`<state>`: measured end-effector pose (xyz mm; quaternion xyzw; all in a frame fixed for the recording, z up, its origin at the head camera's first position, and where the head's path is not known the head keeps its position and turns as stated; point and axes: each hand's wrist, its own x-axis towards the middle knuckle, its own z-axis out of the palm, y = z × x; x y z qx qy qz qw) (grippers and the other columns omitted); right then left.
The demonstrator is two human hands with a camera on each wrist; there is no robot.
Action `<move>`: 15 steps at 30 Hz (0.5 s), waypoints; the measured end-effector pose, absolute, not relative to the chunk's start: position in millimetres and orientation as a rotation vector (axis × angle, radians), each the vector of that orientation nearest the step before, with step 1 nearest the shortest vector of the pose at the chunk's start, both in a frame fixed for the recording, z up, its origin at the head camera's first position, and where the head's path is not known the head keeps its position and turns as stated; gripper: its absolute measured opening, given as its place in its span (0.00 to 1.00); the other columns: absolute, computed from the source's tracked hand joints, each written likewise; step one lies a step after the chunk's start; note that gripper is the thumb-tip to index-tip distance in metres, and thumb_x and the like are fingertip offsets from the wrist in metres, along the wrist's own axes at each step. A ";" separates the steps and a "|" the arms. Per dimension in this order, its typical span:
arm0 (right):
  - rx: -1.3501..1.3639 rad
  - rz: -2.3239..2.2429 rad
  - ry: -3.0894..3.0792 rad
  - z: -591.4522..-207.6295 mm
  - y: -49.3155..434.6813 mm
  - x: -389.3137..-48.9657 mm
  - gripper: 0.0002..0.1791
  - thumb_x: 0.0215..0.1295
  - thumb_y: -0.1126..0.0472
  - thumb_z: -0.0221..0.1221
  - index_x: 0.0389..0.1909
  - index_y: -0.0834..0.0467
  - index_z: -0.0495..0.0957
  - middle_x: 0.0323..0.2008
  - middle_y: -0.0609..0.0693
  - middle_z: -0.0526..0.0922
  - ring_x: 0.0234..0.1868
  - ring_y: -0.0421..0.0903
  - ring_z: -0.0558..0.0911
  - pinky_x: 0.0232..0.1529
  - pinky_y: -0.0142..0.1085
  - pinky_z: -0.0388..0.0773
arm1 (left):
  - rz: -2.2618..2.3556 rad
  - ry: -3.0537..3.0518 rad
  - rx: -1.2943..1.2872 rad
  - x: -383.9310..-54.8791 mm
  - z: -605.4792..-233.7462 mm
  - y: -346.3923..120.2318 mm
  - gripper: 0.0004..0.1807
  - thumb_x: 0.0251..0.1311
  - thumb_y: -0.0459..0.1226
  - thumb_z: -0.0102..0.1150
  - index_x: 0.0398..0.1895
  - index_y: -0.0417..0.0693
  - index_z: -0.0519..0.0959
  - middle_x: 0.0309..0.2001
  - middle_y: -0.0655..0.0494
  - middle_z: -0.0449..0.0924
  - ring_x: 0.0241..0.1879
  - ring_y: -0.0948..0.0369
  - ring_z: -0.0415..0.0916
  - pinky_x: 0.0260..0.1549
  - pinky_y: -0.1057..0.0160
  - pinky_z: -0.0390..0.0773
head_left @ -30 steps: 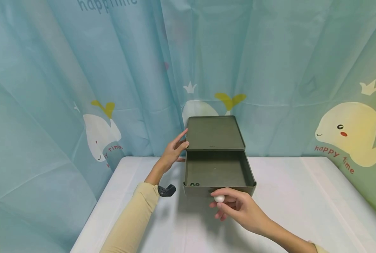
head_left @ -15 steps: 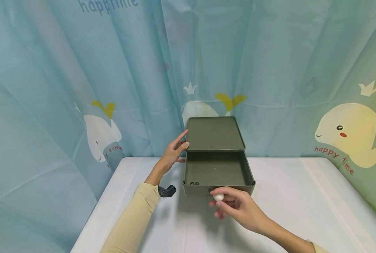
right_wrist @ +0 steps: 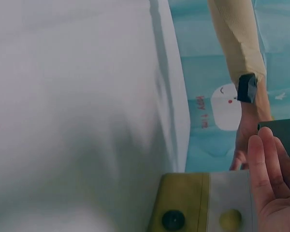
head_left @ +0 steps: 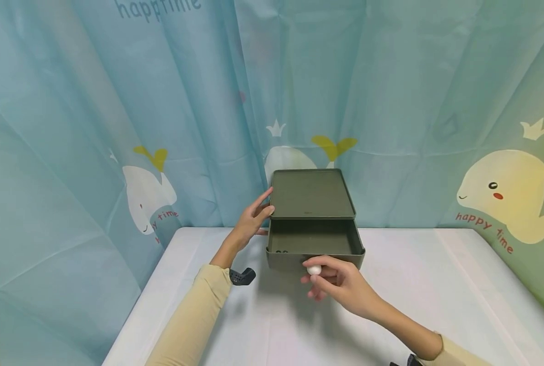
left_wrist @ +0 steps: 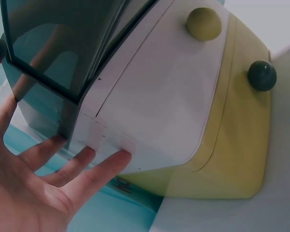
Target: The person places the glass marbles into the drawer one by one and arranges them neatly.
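A small chest of drawers (head_left: 312,193) with a dark green top stands at the back of the table. Its top drawer (head_left: 286,261) is part way out, with small dark round things (head_left: 281,251) in its front left corner. My right hand (head_left: 347,291) pinches that drawer's white knob (head_left: 314,270) between thumb and forefinger; its other fingers hang below. Against the chest's left side rests my left hand (head_left: 248,223), fingers spread. In the left wrist view, a white drawer (left_wrist: 154,92) with a yellow knob (left_wrist: 204,24) and a yellow drawer (left_wrist: 241,135) with a dark knob (left_wrist: 262,76) show.
A white-covered table (head_left: 418,284) stretches around the chest. Close behind it hangs a blue-green curtain (head_left: 400,101) printed with whales. A dark device (head_left: 242,276) is strapped at my left wrist.
The top drawer has slid inward, toward the back, over the last half second, and my right hand has moved with it on the knob. My left hand stays on the chest's side.
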<state>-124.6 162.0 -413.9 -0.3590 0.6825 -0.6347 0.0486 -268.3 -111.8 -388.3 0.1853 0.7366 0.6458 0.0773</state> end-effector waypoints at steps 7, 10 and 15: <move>-1.067 -1.919 2.105 -412.9 162.4 -143.4 0.17 0.75 0.70 0.57 0.61 0.68 0.75 0.45 0.59 0.88 0.34 0.53 0.89 0.34 0.51 0.86 | 1.943 2.194 0.544 -266.6 -388.2 -111.8 0.34 0.74 0.50 0.52 0.81 0.76 0.57 0.80 0.49 0.54 0.75 0.46 0.60 0.54 0.34 0.77; -1.058 -1.911 2.112 -412.5 162.8 -151.5 0.17 0.75 0.69 0.57 0.62 0.67 0.75 0.45 0.60 0.88 0.35 0.54 0.89 0.34 0.51 0.86 | 1.941 2.204 0.532 -266.5 -388.3 -111.7 0.34 0.74 0.52 0.53 0.80 0.78 0.57 0.80 0.49 0.55 0.75 0.47 0.60 0.53 0.36 0.78; -1.053 -1.908 2.115 -412.4 164.2 -164.8 0.17 0.75 0.69 0.57 0.62 0.67 0.75 0.46 0.60 0.88 0.36 0.56 0.89 0.34 0.54 0.85 | 1.935 2.219 0.528 -268.0 -389.3 -111.8 0.34 0.74 0.52 0.53 0.80 0.78 0.57 0.79 0.49 0.56 0.75 0.47 0.61 0.52 0.36 0.79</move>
